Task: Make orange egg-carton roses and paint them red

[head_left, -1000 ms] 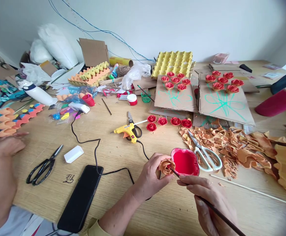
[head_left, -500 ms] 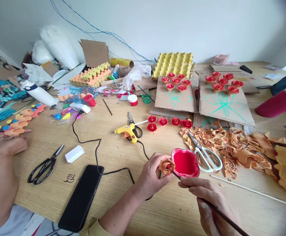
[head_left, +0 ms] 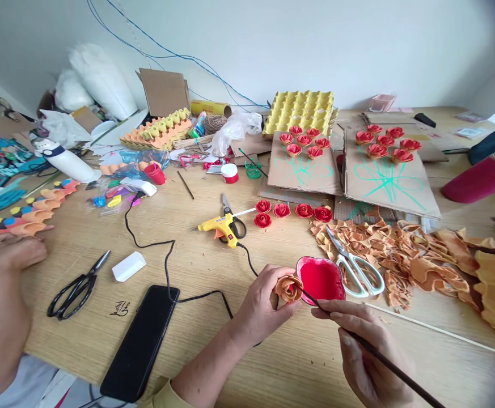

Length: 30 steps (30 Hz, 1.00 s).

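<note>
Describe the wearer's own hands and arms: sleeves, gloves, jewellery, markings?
Both are bare: no gloves, rings or watch visible on the left hand or the right hand. The left forearm is uncovered up to a yellow sleeve cuff at the bottom edge. The right arm beyond the wrist is out of frame, so its sleeve cannot be told.

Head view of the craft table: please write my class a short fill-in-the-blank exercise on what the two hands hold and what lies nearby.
1. The left hand holds an unpainted paper ____.
2. The right hand holds a thin ____.
3. The dish beside the hands holds ____ paint.
4. The glue gun is coloured ____.

Missing words: rose; brush; red; yellow
</note>
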Available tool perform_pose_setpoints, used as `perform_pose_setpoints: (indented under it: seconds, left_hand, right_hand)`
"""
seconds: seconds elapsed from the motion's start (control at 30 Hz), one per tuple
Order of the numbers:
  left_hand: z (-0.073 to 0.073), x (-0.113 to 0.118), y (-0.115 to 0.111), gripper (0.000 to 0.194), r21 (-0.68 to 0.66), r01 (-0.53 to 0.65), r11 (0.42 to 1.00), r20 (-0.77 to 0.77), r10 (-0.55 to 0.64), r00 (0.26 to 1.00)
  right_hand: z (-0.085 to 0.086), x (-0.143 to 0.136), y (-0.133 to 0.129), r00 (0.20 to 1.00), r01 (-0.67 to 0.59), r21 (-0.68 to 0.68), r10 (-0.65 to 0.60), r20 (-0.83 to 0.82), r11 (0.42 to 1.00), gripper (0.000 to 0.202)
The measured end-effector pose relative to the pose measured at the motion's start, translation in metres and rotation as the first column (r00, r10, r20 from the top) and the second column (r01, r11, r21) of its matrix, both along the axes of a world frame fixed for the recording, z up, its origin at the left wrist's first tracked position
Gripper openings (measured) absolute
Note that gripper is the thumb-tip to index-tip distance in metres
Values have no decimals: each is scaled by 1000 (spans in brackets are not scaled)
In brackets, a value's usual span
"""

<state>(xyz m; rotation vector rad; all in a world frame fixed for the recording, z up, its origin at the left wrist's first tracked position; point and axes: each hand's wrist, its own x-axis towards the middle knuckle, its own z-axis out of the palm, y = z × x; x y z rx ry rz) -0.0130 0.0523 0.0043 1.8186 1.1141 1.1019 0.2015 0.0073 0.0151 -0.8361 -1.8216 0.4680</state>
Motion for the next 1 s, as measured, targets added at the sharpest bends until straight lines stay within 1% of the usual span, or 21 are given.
perform_pose_setpoints:
  seconds: [0.1, 0.23, 0.33, 0.53, 0.63, 0.8, 0.9, 1.0]
  left_hand:
    - [-1, 1, 0, 45, -2, 0, 1000, -12, 0, 1000]
    - [-2, 0, 1, 39, 13, -21, 1000, -31, 21, 999]
    - [-2, 0, 1, 39, 36, -25, 999, -22, 26, 999]
    - [-5, 1, 1, 45, 67, -32, 997, -15, 33, 999]
    - [-6, 2, 1, 47, 67, -25, 997, -21, 26, 999]
    - [-5, 0, 1, 42, 66, -17, 998, -13, 18, 1000]
    - [-3, -1, 1, 41, 61, -22, 998, -13, 23, 1000]
    - [-3, -1, 1, 42, 61, -26, 998, -13, 27, 1000]
  right_hand:
    - [-1, -1, -2, 1000, -9, -12, 9, 23, 1000, 32]
    - [4, -1, -6, 999, -31, -6, 32, 33, 999, 26]
    - [6, 0, -8, 999, -39, -3, 39, 23, 999, 25]
    - [0, 2, -8, 1000, 23, 22, -24, 16, 999, 29]
    - [-1, 0, -7, 998, 29, 33, -31, 48, 999, 31]
    - [7, -3, -8, 986, -35, 49, 26, 164, 998, 28]
    - [9, 0, -11, 981, -72, 41, 64, 183, 997, 30]
    - [6, 4, -12, 980, -71, 26, 65, 187, 997, 31]
